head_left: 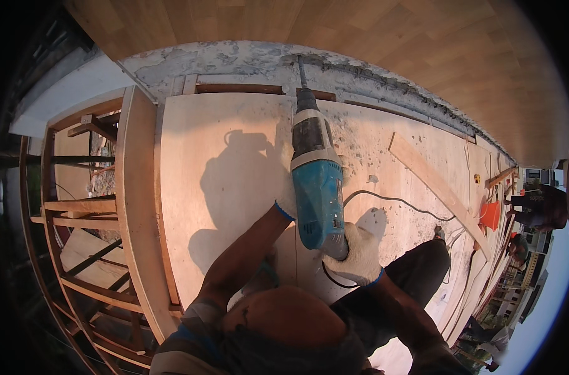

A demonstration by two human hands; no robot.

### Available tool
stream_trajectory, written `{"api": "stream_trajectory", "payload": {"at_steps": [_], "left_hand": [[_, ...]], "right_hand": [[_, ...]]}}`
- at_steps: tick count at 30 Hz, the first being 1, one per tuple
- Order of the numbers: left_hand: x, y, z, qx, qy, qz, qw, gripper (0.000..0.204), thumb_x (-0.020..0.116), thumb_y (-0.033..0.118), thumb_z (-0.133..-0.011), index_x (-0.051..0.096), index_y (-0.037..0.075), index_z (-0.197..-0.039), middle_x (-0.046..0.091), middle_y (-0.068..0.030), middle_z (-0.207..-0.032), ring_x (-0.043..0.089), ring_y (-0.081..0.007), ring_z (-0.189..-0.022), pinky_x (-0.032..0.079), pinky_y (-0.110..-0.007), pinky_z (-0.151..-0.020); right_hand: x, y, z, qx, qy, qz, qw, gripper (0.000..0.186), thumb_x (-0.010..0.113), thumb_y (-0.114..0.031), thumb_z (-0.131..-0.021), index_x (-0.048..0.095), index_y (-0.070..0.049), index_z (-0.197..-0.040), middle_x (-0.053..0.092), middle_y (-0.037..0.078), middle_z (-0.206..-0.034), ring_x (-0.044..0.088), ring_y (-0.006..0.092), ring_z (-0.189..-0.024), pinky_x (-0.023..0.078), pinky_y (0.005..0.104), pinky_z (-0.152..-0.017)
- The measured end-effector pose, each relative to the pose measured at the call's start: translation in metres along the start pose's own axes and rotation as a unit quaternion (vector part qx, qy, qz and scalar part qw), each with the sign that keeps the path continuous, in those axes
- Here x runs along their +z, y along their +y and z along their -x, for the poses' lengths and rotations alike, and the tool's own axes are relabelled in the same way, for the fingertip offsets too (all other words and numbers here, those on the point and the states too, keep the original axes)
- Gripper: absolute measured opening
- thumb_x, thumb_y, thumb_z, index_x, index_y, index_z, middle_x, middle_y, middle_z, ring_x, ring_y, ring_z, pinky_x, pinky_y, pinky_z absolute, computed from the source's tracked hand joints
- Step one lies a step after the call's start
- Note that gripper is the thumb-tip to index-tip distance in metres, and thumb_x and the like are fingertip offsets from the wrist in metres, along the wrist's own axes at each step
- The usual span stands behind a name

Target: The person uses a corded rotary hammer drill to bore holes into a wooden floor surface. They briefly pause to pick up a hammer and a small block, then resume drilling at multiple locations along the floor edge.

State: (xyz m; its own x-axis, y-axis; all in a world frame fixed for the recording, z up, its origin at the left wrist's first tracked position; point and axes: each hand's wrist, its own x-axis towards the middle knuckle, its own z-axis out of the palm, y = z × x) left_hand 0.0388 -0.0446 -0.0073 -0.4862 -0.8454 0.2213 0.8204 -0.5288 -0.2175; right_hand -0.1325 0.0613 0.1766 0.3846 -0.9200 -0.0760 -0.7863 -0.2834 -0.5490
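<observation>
A teal rotary hammer drill (319, 194) with a grey and black front points away from me. Its long bit (302, 74) meets the rough grey concrete edge (253, 59) at the far side. My right hand (354, 255), in a white knit glove with a blue cuff, is wrapped round the drill's rear handle. On the left, my gloved left hand (287, 199) supports the drill body from its side and underneath. The drill hides most of that hand's fingers. A dark power cord (400, 200) runs off to the right across the plywood.
Pale plywood sheets (228, 119) lie under me, strewn with concrete crumbs. A loose plank (434, 184) lies slantwise at right, near an orange bucket (489, 215). An open timber frame (125, 206) stands at left. A wood-faced panel (384, 31) rises beyond the concrete. Other people (542, 206) are far right.
</observation>
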Motion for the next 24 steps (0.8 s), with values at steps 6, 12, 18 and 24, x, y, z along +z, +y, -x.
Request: {"api": "stream_trajectory", "payload": {"at_steps": [6, 12, 18, 24], "left_hand": [[-0.024, 0.003, -0.014, 0.004, -0.045, -0.001, 0.999, 0.064, 0.047, 0.054, -0.122, 0.043, 0.014, -0.171, 0.064, -0.0135, -0.151, 0.067, -0.0275, -0.133, 0.060, -0.047, -0.115], [-0.054, 0.012, -0.012, 0.074, 0.150, -0.146, 0.975, 0.062, 0.045, 0.051, -0.123, 0.037, 0.019, -0.176, 0.054, -0.0091, -0.165, 0.058, -0.0223, -0.147, 0.055, -0.043, -0.123], [0.083, 0.009, -0.068, 0.129, 0.222, -0.284, 0.924, 0.065, 0.043, 0.060, -0.121, 0.041, 0.021, -0.173, 0.053, -0.0057, -0.168, 0.057, -0.0218, -0.151, 0.053, -0.043, -0.126], [0.177, 0.022, -0.109, 0.107, 0.239, -0.309, 0.914, 0.087, 0.043, 0.084, -0.108, 0.062, 0.011, -0.151, 0.072, -0.0126, -0.138, 0.073, -0.0246, -0.129, 0.066, -0.046, -0.108]], "right_hand": [[-0.010, -0.003, -0.014, 0.016, -0.038, -0.013, 0.999, 0.050, 0.093, -0.029, -0.077, 0.071, -0.006, -0.116, 0.078, 0.017, -0.091, 0.080, 0.0371, -0.082, 0.063, 0.0439, -0.078], [-0.028, -0.028, -0.031, 0.052, -0.027, -0.139, 0.989, 0.053, 0.092, -0.026, -0.077, 0.071, -0.005, -0.121, 0.079, 0.016, -0.099, 0.081, 0.0353, -0.090, 0.064, 0.0434, -0.082], [-0.052, -0.030, -0.031, 0.116, 0.019, -0.188, 0.975, 0.035, 0.085, -0.014, -0.090, 0.073, -0.002, -0.120, 0.079, 0.012, -0.096, 0.078, 0.0241, -0.084, 0.060, 0.0376, -0.078], [-0.090, -0.059, -0.060, 0.253, 0.088, -0.255, 0.929, 0.039, 0.086, -0.015, -0.092, 0.073, 0.001, -0.125, 0.077, 0.009, -0.091, 0.073, 0.0176, -0.072, 0.058, 0.0325, -0.068]]}}
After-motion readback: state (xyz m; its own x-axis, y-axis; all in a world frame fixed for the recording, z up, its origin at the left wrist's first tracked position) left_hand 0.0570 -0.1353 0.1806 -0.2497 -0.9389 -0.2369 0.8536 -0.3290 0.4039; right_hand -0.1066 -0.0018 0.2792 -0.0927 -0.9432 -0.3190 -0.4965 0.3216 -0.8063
